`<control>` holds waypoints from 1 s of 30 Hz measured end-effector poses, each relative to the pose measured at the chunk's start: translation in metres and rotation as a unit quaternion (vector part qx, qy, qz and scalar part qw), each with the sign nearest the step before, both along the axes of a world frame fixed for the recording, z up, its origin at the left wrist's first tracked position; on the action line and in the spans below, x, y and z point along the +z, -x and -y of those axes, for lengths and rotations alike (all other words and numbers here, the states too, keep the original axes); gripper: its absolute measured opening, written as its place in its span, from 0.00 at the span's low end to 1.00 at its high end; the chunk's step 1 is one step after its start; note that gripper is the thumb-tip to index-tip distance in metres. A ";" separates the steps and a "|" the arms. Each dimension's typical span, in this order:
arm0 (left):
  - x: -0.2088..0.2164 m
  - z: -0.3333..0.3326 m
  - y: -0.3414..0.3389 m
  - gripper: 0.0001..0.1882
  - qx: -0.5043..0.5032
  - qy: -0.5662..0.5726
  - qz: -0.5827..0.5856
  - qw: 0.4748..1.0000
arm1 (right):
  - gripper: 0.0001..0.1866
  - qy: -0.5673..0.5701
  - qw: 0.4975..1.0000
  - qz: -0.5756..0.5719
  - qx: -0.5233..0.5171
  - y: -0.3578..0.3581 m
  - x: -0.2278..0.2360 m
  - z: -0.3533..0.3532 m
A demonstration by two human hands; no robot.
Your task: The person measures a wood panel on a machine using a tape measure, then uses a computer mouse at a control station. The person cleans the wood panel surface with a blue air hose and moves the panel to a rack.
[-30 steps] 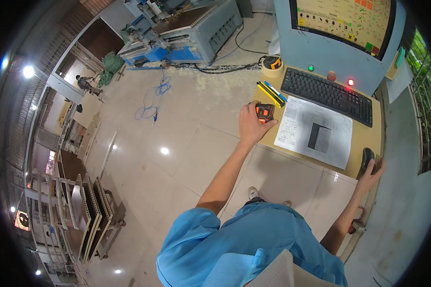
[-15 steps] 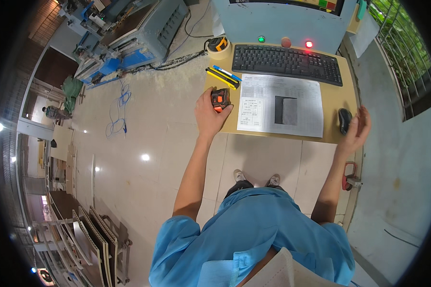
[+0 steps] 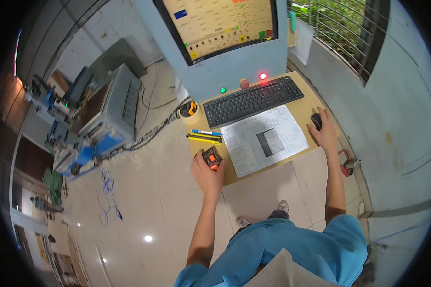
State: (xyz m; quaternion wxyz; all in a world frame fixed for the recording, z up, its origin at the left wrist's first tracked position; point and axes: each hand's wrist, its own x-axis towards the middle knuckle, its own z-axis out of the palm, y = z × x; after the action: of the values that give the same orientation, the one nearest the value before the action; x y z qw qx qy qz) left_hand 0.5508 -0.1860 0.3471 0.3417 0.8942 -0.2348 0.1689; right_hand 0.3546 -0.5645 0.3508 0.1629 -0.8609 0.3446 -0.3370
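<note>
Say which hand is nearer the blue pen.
Left. Left hand is close on the near side of the blue pen, gripping the tape measure; right hand is across the desk, on the mouse.

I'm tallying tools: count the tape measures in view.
2: one black-and-orange tape measure in the left hand, another tape measure in the tan roll left of the keyboard. More may be hidden.

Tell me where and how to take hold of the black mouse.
Best grip the black mouse by its two sides, coming from above and the near right, where the right hand is. What shows of it looks low and rounded, lying flat near the table's right edge; the printed sheet lies to its left.
</note>
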 end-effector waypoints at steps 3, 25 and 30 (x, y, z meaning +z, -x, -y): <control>-0.001 -0.001 -0.001 0.45 0.005 -0.019 -0.013 1.000 | 0.30 0.022 0.999 0.038 -0.021 -0.003 -0.019 0.002; -0.011 0.005 0.004 0.43 0.037 -0.013 0.033 0.999 | 0.20 0.030 0.996 0.064 -0.054 0.004 -0.036 0.005; -0.010 0.007 0.004 0.42 0.039 -0.002 0.031 0.999 | 0.19 0.028 0.995 0.072 -0.057 0.004 -0.037 0.005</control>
State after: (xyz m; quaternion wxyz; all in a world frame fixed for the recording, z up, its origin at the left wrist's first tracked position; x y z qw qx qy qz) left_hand 0.5464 -0.1932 0.3372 0.3251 0.8979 -0.2103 0.2094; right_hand 0.3505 -0.5693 0.3136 0.1437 -0.8176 0.3710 -0.4163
